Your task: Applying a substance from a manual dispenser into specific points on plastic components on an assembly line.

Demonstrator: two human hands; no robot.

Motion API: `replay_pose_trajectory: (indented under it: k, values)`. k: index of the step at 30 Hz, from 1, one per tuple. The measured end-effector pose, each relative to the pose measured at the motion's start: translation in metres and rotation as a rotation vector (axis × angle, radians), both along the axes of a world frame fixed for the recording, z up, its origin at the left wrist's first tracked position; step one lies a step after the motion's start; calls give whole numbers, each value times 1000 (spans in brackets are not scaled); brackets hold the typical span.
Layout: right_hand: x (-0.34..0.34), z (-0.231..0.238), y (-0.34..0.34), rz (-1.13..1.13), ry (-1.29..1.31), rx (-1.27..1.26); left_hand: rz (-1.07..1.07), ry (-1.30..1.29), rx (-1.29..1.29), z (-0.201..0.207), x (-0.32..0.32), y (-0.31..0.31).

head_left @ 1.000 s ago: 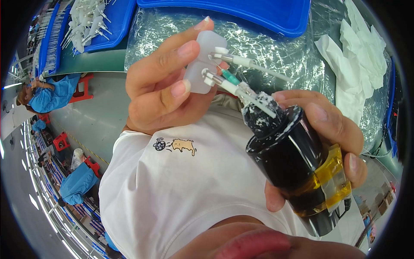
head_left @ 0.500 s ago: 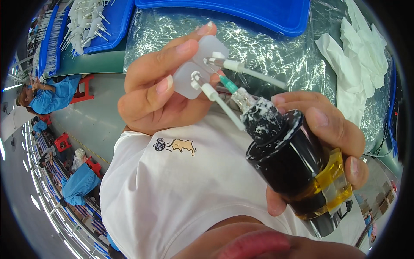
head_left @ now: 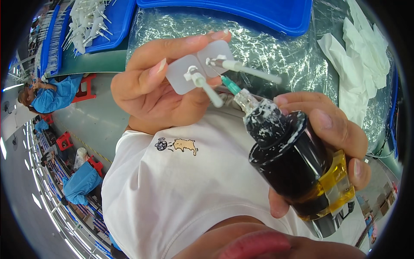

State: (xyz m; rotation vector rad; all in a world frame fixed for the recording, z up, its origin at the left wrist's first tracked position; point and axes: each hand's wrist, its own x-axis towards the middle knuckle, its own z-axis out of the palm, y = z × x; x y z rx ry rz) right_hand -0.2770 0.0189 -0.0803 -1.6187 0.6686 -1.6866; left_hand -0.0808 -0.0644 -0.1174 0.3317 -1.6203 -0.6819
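Note:
My left hand (head_left: 159, 82) pinches a pair of frosted white plastic square tabs, a left tab (head_left: 183, 77) and a right tab (head_left: 215, 56), each bearing a small fitting with a white stem. My right hand (head_left: 338, 129) wraps round a thick black cylindrical dispenser (head_left: 284, 162), its nose smeared with white paste. Yellow tape (head_left: 334, 183) is wound round the dispenser's rear part. A thin needle with a green hub (head_left: 230, 85) points from the nose at the right tab's fitting. Whether its tip touches the fitting is too fine to tell.
Beyond my hands, clear plastic film (head_left: 172, 30) covers the table. A blue tray (head_left: 241, 11) stands at the far side; another blue tray (head_left: 118, 32) at far left holds many similar white parts. Crumpled white tissue (head_left: 353, 64) lies right. People in blue (head_left: 56, 93) sit near red stools (head_left: 84, 88).
My left hand has tilted the tabs, so their stems now point more toward the right and look shorter. The dispenser has shifted only slightly, and its needle stays close to the right tab's fitting.

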Motion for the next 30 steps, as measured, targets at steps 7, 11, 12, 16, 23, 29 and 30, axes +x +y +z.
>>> replay_pose_trajectory:
  k: [7, 11, 12, 16, 23, 29, 30]
  values:
    - [-2, 0, 0, 6, 13, 7, -69, -17, 104, 5, 6, 1]
    - [-1, 1, 1, 7, 22, 12, -46, 15, 91, 1, 2, -1]
    - [-1, 0, 0, 7, 22, 13, -36, 28, 133, 2, 1, 2]
    - [-2, 1, 1, 15, 35, 19, -45, 53, 180, 1, 1, 0]
    - [-4, 3, 0, 36, 53, 29, -91, 29, 216, 7, 3, -1]
    - [-8, 3, 0, 52, 62, 35, -84, 64, 217, 7, -2, 0]
    - [-9, 3, 1, 56, 64, 36, -117, 56, 224, 9, -2, -1]
